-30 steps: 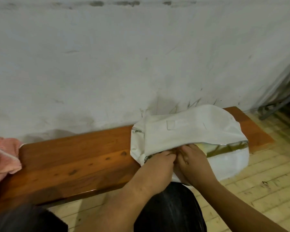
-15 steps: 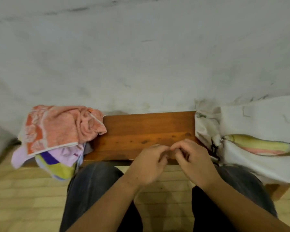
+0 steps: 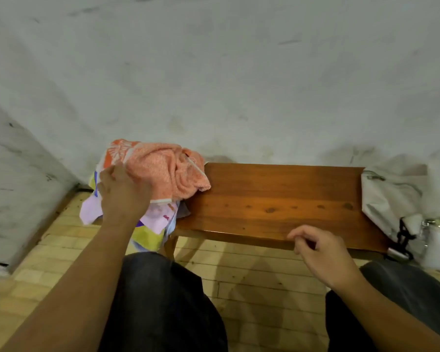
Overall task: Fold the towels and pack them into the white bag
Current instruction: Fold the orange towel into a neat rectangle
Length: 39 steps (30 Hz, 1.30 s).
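A crumpled orange towel point(image 3: 168, 171) tops a pile at the left end of the wooden bench point(image 3: 277, 199). Under it lie a lilac towel point(image 3: 158, 217) and a yellow one point(image 3: 145, 238) that hang over the bench edge. My left hand point(image 3: 122, 194) rests on the orange towel's near-left side, fingers closing on its white-trimmed edge. My right hand point(image 3: 318, 247) hovers at the bench's front edge, fingers loosely curled, holding nothing. The white bag point(image 3: 391, 199) lies at the right end, zip partly open, with a yellow towel showing inside at the frame edge.
A scuffed white wall point(image 3: 214, 85) runs right behind the bench and turns a corner at the left. The floor point(image 3: 239, 273) is pale wood planks. My knees in dark trousers sit close under the bench's front edge. A black strap with a metal clip point(image 3: 401, 250) hangs from the bag.
The view swung left from the bag to the towel pile. Both hands left the bag's zip; my left hand reached onto the orange towel while my right hand stayed at the bench front.
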Tool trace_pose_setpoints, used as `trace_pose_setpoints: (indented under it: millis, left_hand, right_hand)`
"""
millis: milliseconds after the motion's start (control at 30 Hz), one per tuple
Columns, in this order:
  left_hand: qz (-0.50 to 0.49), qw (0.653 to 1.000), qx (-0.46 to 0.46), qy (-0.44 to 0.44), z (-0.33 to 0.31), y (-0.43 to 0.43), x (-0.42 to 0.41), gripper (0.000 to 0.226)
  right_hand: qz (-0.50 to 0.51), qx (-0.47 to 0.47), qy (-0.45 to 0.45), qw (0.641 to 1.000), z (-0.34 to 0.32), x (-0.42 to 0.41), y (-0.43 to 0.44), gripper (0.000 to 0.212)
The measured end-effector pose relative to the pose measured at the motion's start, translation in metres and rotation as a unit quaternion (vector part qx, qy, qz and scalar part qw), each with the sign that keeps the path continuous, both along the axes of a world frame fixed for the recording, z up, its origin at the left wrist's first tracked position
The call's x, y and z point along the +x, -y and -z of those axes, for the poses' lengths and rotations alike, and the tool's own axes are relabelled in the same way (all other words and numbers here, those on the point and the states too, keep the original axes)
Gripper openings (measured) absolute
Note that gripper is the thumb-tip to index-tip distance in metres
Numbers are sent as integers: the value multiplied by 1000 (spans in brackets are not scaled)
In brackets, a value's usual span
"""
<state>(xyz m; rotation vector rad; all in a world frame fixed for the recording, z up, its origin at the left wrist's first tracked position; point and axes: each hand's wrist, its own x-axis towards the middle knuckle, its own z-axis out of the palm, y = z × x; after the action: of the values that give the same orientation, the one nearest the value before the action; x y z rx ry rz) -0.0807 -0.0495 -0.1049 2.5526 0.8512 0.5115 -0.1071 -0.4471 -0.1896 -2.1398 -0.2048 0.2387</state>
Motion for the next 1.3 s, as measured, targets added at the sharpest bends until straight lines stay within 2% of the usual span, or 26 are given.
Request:
trace_pose_setpoints:
  millis: [67,133,233,400,467,533,600,667,733,800,933,1000,1033,1067,1133,1200,1300]
  left_hand:
    - [-39,999,-16,-15,3,-21,4,56]
    - [-35,999,-4,-9,5,-37,5,47]
    - [-22,999,7,40,-1,-46,5,26]
    - [-24,988,8,149,-25,-39,15,23]
    - [25,976,5,214,-36,-15,29,22]
    - [155,954,-39,253,-42,29,42,13]
    - [280,930,-101,218,-36,83,44,9]
    - [402,897,-133,126,-18,136,34,6]
    - [507,848,-154,18,4,177,15,5]
    - [552,806,-199,-78,22,198,-2,4]
    - [543,778,-280,-147,40,207,-12,6]
    - [531,782,-283,-159,41,208,-12,7]
    - [513,796,-282,-157,42,207,-10,8]
    - [484,817,-275,-152,43,204,-8,11]
    - [378,882,-228,-165,48,193,-1,28]
    - [256,925,-145,-240,51,178,3,53]
    - [192,928,-101,-304,58,167,6,72]
  right_hand:
    - [5,4,-4,1000,0,1,-2,23]
    - [11,8,-7,1000,2,1,-3,23]
    - [13,13,-9,1000,4,1,-4,22]
    - [15,17,-24,999,3,2,-3,23]
    - [13,22,-35,999,1,1,-4,23]
    - [12,30,-40,999,-1,0,-7,18]
    - [13,51,-46,998,-2,0,-9,16]
    - [14,83,-70,994,-1,0,-10,40]
    - [13,124,-83,989,1,0,-11,68]
    - [3,164,-64,984,4,1,-12,79]
    - [11,177,-20,984,7,2,-13,77]
    - [38,163,-25,986,9,4,-9,59]
    - [58,151,-35,986,10,5,-8,50]
    - [78,141,-46,986,10,6,-6,44]
    - [99,148,-54,983,9,6,-5,35]
    - [102,175,-55,978,6,5,-5,29]
    - [77,174,-71,979,-2,0,-8,21]
